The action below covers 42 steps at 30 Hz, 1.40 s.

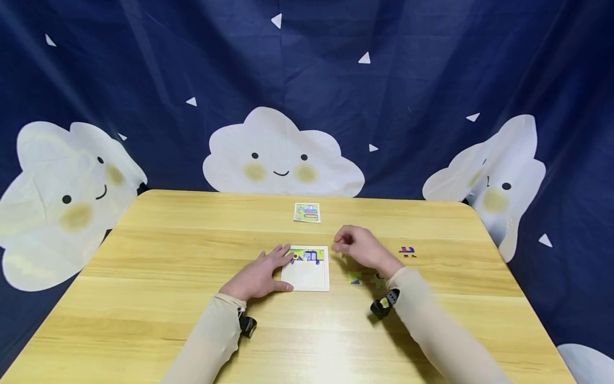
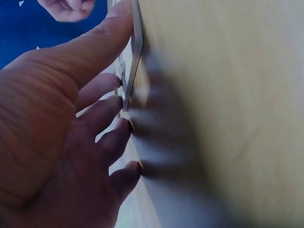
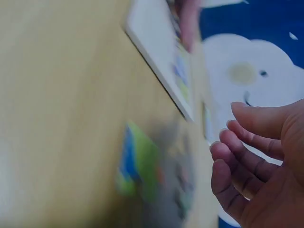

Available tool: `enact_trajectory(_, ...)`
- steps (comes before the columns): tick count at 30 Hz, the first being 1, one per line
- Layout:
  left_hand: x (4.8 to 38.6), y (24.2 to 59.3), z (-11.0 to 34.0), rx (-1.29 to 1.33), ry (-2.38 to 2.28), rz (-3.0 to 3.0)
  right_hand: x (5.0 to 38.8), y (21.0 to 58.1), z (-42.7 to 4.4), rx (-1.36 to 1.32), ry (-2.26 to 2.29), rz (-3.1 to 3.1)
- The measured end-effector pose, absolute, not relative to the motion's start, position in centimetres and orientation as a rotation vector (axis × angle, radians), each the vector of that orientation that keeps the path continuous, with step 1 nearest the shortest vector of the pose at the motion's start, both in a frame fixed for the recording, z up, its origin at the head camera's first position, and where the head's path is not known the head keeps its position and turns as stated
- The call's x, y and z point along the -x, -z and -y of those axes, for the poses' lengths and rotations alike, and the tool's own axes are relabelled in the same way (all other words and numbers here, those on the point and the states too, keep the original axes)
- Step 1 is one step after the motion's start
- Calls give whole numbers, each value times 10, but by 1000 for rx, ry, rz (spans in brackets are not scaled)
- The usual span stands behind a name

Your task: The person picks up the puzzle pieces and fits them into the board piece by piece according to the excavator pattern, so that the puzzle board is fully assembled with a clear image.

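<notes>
One band of pieces (image 1: 313,256) is seen laid along the far side of the tray (image 1: 307,278); the near, larger part is left bare, so the work is judged less than half done. The tray is placed mid-bench (image 1: 144,266), with one card (image 1: 307,212) set beyond it. Pieces in the band: not countable, seams unresolved. Loose, right of the tray: at least two, a green-and-blue piece (image 1: 355,278) and a pale green piece (image 1: 378,280), the latter less clear beside the right sleeve (image 1: 417,298). Farther right, one cluster (image 1: 407,251); the count within cannot be told. Hands: two. The left hand (image 1: 261,274) is rested along the tray's left edge, fingers spread, nothing clenched. The right hand (image 1: 363,248) is held just right of the tray, fingers loosely curved, thumb apart; nothing is seen grasped.
</notes>
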<state>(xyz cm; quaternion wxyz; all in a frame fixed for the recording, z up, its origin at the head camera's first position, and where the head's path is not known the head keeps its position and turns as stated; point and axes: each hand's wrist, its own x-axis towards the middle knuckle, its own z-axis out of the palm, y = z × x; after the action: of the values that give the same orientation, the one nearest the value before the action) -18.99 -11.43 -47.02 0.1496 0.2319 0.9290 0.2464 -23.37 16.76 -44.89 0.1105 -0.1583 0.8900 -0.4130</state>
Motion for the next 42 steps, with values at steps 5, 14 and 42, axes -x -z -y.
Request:
enact_trajectory(5,190,470,115,-663,-693,-2679,235,434,-194,445,1203,-2705)
enact_trajectory(14,190,471,118,-689,-681,-2686,243,448,-206,498,891,-2781)
enact_trajectory(42,191,473,117,-649,-727,-2666,237,459,-205,464,980,-2805)
